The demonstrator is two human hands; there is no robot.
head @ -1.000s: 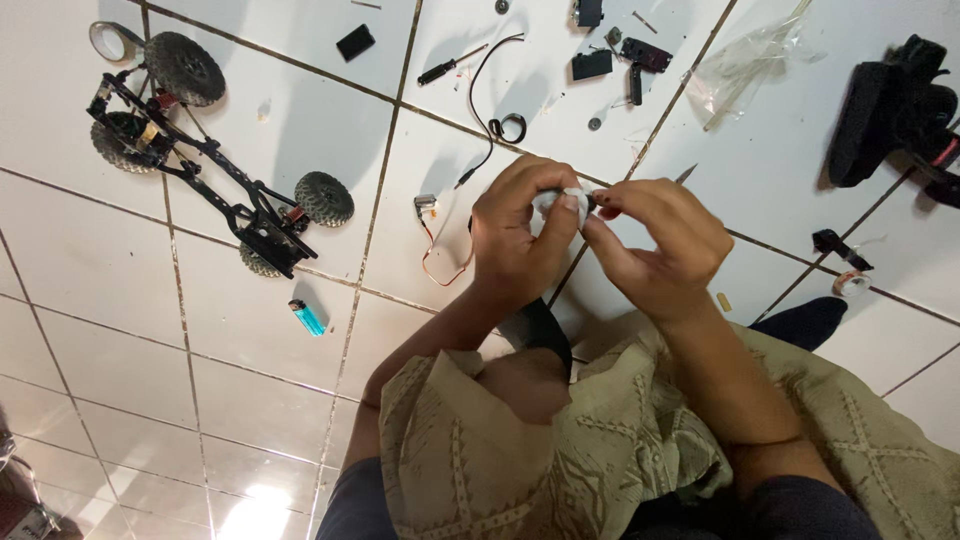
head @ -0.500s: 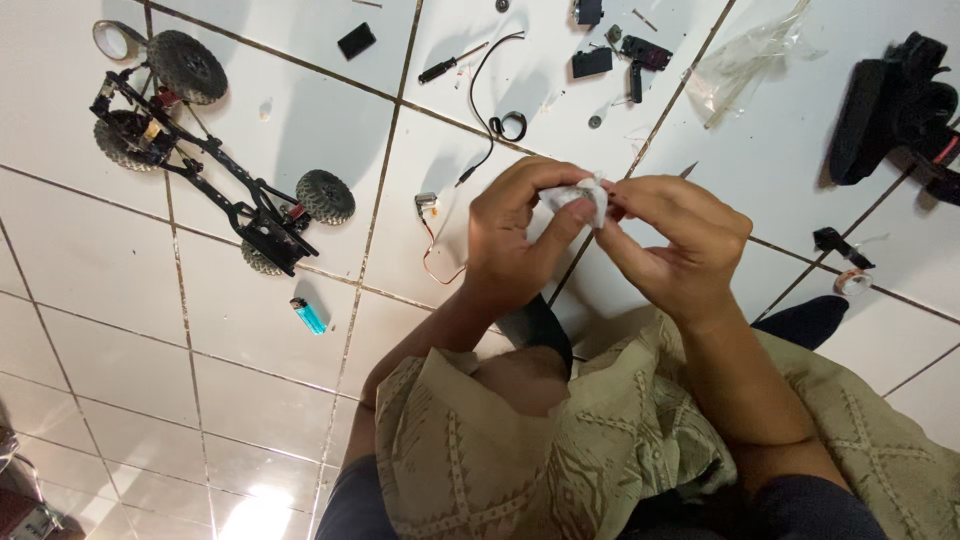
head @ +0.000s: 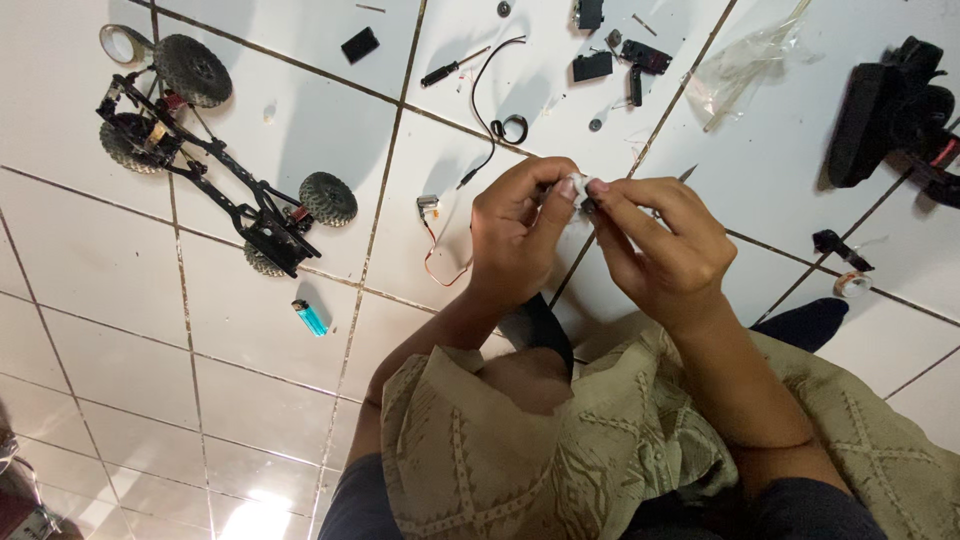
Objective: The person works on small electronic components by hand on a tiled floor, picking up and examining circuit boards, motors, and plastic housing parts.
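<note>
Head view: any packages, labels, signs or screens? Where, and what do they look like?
Clear plastic bag: crumpled, see-through, flat on the white tile floor at top right.
Tape roll: pale ring, top left beside the model car chassis.
No labels, signs or screens that I can tell.

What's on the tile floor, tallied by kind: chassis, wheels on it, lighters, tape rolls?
Model car chassis: 1
Wheels on the chassis: 4, e.g.
Blue lighter: 1
Tape roll: 1
Total: 7
Both hands, left hand and right hand, pinch a small white part.
</note>
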